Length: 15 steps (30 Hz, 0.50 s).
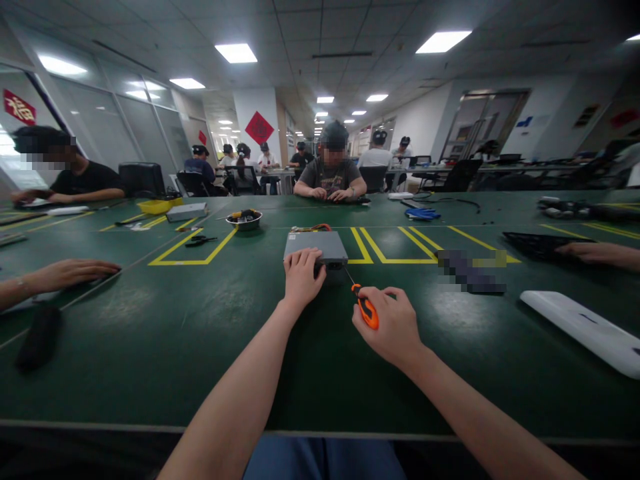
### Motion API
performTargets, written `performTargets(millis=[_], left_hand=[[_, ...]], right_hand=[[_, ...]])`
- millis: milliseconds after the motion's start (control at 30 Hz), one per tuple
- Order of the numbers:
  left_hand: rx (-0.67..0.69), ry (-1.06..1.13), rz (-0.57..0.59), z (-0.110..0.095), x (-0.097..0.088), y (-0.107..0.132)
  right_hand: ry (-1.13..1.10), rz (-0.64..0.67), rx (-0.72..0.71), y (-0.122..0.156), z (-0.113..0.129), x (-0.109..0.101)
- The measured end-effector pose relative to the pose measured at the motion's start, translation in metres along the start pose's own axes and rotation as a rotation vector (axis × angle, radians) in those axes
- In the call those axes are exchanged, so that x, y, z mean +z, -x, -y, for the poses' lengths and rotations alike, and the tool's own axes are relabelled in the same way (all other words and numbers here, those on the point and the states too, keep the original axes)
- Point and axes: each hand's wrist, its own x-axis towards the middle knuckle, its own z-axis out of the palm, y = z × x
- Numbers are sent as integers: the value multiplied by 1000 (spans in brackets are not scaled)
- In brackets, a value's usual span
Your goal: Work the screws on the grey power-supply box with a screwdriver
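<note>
Head view looks down a long green table (150, 347); the person's left hand (303, 277) lies on top of a gray metal box (316, 245), open, with the fingers a little apart and curved over the near edge; it presses on the box but does not grip it; the right hand (387, 327) is closed around an orange and black screwdriver (367, 307); the thin metal shaft of the screwdriver points up and left to the near right corner of the box, and I cannot tell if its tip touches the box; the box sits on the table right in front of the person, with red and yellow wires (310, 228) at its far edge; yellow tape lines (193, 250) mark shapes on the table to both sides of it; a round metal bowl (244, 221) of small bits stands farther off to the left, near black scissors (200, 241); a long white thing (583, 330) lies to the right; a co-worker's hand (597, 253) rests on a black pad (540, 245) at the right; another co-worker's hand (65, 275) rests on the table at the left; a person in a gray shirt (333, 173) sits across the table.
</note>
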Motion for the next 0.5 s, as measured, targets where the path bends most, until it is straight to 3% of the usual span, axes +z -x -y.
performTargets(millis=[133,367,500], left_hand=[[-4,-3,-1,0,1,0],[0,5,-6,0,1,0],[2,3,-8,0,1,0]], right_hand=[[9,25,-27,-1,0,-2],[-49,12,52,0,1,-1],[-10,3,-18,0,0,-1]])
